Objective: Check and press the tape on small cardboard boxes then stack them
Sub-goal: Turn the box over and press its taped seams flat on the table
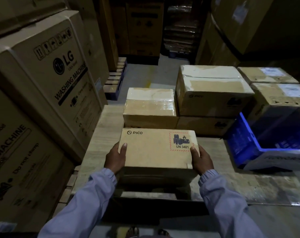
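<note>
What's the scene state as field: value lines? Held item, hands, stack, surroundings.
held: PICO box, UN 3481 label facing camera
left hand: grips box's left end, thumb on top
right hand: grips right end, thumb by label
stack: taped boxes behind, right pile higher
right side: blue crate
left side: LG washing machine cartons

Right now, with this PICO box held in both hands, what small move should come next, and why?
Probably turn the PICO box so its taped face comes up. The left hand and right hand grip its ends, and the face showing carries the UN 3481 label but no tape, whereas the stacked boxes ahead show tape on top.
</note>
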Action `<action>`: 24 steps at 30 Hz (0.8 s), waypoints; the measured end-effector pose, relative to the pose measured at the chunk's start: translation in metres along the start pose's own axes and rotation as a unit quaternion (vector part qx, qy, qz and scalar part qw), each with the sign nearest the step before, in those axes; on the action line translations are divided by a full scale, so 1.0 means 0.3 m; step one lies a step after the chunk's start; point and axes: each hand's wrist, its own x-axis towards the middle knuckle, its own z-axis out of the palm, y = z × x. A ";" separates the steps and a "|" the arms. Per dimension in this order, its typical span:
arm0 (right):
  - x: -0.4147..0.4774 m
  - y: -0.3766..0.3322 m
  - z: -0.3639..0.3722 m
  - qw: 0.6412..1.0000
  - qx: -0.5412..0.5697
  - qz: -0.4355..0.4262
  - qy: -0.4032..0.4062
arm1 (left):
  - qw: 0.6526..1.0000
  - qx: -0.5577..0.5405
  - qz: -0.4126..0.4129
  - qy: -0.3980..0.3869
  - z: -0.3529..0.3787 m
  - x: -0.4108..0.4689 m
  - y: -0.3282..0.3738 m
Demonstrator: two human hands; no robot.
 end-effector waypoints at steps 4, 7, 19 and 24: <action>0.005 0.004 -0.003 1.000 -0.002 0.004 -0.006 | 1.000 0.010 0.006 0.001 0.001 0.007 -0.001; -0.007 -0.003 -0.009 1.000 0.000 0.005 -0.009 | 1.000 0.024 0.004 0.010 0.003 -0.008 0.006; -0.131 0.007 -0.028 0.998 -0.034 -0.053 -0.025 | 1.000 -0.006 -0.008 -0.003 0.000 -0.074 -0.035; -0.163 0.029 -0.030 0.997 -0.044 -0.063 -0.021 | 1.000 0.021 0.001 -0.006 -0.005 -0.100 -0.063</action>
